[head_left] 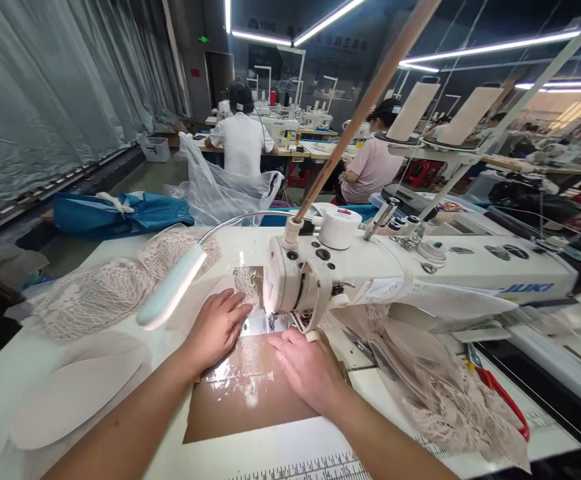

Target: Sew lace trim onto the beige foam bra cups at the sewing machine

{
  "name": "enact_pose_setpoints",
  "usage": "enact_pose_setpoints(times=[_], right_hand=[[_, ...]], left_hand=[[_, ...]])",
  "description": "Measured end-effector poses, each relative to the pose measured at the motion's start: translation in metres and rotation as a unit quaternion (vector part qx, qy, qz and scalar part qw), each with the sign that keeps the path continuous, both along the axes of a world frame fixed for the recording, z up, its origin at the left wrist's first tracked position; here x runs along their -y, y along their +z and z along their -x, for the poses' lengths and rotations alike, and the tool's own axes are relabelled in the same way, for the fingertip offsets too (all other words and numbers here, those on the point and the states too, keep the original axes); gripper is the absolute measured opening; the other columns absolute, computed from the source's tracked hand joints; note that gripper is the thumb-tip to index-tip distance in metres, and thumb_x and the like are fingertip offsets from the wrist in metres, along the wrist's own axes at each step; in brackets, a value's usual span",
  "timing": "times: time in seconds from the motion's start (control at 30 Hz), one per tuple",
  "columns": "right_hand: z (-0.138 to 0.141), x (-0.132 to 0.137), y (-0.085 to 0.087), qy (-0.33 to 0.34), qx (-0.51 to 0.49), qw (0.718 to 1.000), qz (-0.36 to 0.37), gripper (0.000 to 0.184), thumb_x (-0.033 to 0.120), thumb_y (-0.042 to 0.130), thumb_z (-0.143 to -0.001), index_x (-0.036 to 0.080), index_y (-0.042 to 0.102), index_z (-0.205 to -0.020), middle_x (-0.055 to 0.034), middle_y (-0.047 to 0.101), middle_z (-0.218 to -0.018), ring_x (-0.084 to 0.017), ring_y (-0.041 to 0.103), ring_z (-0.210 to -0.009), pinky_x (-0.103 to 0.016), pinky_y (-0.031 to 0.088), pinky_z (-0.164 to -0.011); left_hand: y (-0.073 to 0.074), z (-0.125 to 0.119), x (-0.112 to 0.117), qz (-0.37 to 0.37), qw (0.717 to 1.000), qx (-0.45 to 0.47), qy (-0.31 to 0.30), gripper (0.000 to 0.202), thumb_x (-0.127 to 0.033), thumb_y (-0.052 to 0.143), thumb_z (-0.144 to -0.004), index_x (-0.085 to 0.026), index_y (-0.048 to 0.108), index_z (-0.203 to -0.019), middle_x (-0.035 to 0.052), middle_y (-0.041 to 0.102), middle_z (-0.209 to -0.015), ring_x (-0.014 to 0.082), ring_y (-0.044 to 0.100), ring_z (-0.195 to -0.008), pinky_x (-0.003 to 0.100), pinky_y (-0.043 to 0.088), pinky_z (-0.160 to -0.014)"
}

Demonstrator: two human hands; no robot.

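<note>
My left hand (223, 327) lies with its fingers stretched out over pale mesh and lace fabric (247, 285), left of the needle area. Close in front of the presser foot (272, 323), my right hand (307, 367) rests with fingers drawn together. Whatever may be between those fingertips is too small to make out. Both hands are beside the head of a white sewing machine (290, 267). Beneath them a shiny brown sheet (250, 407) covers part of the table around the metal needle plate (255, 326).
A lit lamp (173, 287) arches over the left side, near lace pieces (90, 293) and a beige cup-shaped piece (70, 393). To the right are more lace (450, 380) and red-handled scissors (505, 397). Thread cones (413, 110) stand behind. Two people sit farther off.
</note>
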State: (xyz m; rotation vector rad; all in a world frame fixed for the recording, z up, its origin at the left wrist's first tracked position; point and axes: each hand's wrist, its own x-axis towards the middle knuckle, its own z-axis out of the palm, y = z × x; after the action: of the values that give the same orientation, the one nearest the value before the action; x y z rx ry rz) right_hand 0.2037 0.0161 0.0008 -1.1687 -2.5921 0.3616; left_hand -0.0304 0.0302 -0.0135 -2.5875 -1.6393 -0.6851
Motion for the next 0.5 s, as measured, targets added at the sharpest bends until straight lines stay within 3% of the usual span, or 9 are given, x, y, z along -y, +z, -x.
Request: enact_pose_setpoints(times=[0.17, 0.3, 0.43, 0.5], right_hand=[[-0.002, 0.0, -0.003, 0.009, -0.022, 1.0, -0.009, 0.031, 0.012, 0.045, -0.089, 0.022, 0.066, -0.109, -0.0047, 0.062, -0.087, -0.018, 0.058, -0.073, -0.028, 0.04, -0.063], [-0.004, -0.002, -0.006, 0.028, -0.039, 0.998, -0.03, 0.033, 0.012, 0.042, -0.089, 0.021, 0.066, -0.11, -0.0055, 0.063, -0.086, -0.018, 0.059, -0.071, -0.028, 0.043, -0.063], [-0.006, -0.002, -0.008, 0.04, -0.056, 0.996, -0.063, 0.033, 0.012, 0.04, -0.089, 0.022, 0.066, -0.107, -0.0047, 0.062, -0.081, -0.017, 0.057, -0.067, -0.028, 0.044, -0.062], [-0.006, -0.001, -0.008, 0.042, -0.059, 0.995, -0.072, 0.032, 0.012, 0.04, -0.089, 0.023, 0.066, -0.105, -0.0039, 0.061, -0.079, -0.017, 0.057, -0.065, -0.028, 0.044, -0.061]], left_hand=[[-0.002, 0.007, -0.001, 0.003, 0.998, -0.02, 0.062, 0.039, -0.009, 0.047, -0.085, -0.021, 0.065, -0.118, 0.0109, 0.061, -0.129, 0.0333, 0.049, -0.121, 0.054, 0.044, -0.096], [0.015, 0.016, 0.012, 0.021, 0.993, -0.044, 0.108, 0.036, -0.016, 0.05, -0.087, -0.023, 0.064, -0.119, 0.0103, 0.06, -0.13, 0.0305, 0.053, -0.119, 0.046, 0.048, -0.094], [0.046, 0.055, 0.054, 0.038, 0.979, -0.064, 0.188, 0.04, -0.041, 0.051, -0.089, -0.02, 0.059, -0.123, 0.0134, 0.061, -0.126, 0.0336, 0.057, -0.114, 0.047, 0.049, -0.09], [0.055, 0.088, 0.084, 0.042, 0.962, -0.071, 0.26, 0.046, -0.045, 0.044, -0.091, -0.012, 0.058, -0.121, 0.0197, 0.061, -0.121, 0.0392, 0.054, -0.115, 0.055, 0.045, -0.091]])
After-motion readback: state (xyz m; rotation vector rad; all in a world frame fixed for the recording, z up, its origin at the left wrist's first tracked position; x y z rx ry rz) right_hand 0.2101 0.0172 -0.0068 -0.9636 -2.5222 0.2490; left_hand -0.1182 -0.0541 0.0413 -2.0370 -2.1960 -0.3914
